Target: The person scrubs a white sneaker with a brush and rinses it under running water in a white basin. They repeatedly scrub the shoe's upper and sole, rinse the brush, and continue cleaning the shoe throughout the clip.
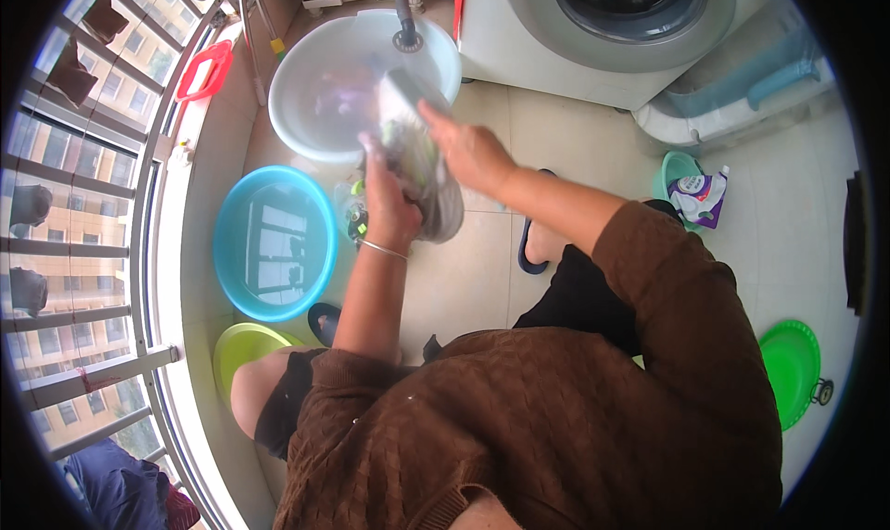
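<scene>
My left hand [391,199] grips a grey and white shoe [438,199], held tilted with its sole end towards me, just below the large pale basin [285,113]. In my right hand [473,147] is a brush [410,90] with a flat light back, laid against the upper part of the shoe. Motion blurs both the brush and the shoe, so the bristles cannot be made out. Cloudy water fills the pale basin, and a grey drain hose [407,15] hangs over its far side. A second shoe [356,213], dark with bright green parts, is partly hidden behind my left hand.
A blue basin [222,252] of water stands at the left, above a lime-green basin [226,349]. A washing machine [556,71] stands ahead. To the right are a small green basin [671,168] with a detergent pouch [702,196] and a bright green basin [793,370]. A barred window lines the left.
</scene>
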Available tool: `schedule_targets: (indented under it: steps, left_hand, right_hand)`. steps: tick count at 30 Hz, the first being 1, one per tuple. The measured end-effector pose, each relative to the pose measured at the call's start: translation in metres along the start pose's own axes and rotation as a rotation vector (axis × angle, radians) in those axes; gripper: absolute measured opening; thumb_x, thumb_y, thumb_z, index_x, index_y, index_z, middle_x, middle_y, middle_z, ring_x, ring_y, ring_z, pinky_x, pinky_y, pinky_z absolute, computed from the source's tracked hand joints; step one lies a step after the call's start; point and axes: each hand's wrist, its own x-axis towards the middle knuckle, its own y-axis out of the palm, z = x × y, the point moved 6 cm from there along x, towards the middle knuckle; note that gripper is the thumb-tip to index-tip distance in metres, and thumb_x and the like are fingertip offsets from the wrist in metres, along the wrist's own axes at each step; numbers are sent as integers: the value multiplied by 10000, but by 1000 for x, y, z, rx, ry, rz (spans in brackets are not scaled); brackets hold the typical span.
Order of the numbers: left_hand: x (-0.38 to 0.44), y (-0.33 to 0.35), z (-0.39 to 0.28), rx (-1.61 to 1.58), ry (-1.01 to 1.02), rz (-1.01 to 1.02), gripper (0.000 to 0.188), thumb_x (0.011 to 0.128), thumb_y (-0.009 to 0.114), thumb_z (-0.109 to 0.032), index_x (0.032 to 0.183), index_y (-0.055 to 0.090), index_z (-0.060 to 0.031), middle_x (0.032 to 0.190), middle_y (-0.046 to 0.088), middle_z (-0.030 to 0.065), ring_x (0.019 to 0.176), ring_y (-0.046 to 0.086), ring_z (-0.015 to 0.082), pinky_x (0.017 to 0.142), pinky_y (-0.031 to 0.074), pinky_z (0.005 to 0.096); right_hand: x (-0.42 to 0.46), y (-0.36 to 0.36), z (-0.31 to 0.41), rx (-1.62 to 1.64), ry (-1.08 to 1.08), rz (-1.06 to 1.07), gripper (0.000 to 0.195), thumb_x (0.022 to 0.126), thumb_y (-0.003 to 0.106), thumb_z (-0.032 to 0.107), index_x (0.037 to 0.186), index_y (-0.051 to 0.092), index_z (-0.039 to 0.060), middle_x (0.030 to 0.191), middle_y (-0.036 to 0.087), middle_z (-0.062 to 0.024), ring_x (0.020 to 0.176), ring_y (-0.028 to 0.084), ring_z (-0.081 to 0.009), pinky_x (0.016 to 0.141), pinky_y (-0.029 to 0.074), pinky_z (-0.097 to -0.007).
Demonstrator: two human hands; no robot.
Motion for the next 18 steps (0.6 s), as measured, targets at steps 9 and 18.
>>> schedule_targets:
  steps: [9, 18]
  left_hand:
    - [24, -32, -8, -17, 29, -61, 579, 948, 359, -531, 1207, 487, -29, 1148, 573, 153, 1034, 576, 299, 910, 467, 439]
    - [24, -27, 1, -2, 0, 75, 689, 929, 376, -586, 1349, 373, -39, 1272, 471, 101, 1144, 484, 235, 964, 412, 368]
  right_hand:
    - [-47, 35, 21, 61, -80, 181, 438, 905, 499, 120, 1340, 454, 104, 1003, 648, -203, 864, 640, -360, 760, 514, -399]
    - [-44, 30, 31, 210, -80, 171, 406, 925, 468, 149, 1321, 474, 59, 1153, 572, -253, 1043, 595, -326, 895, 457, -373]
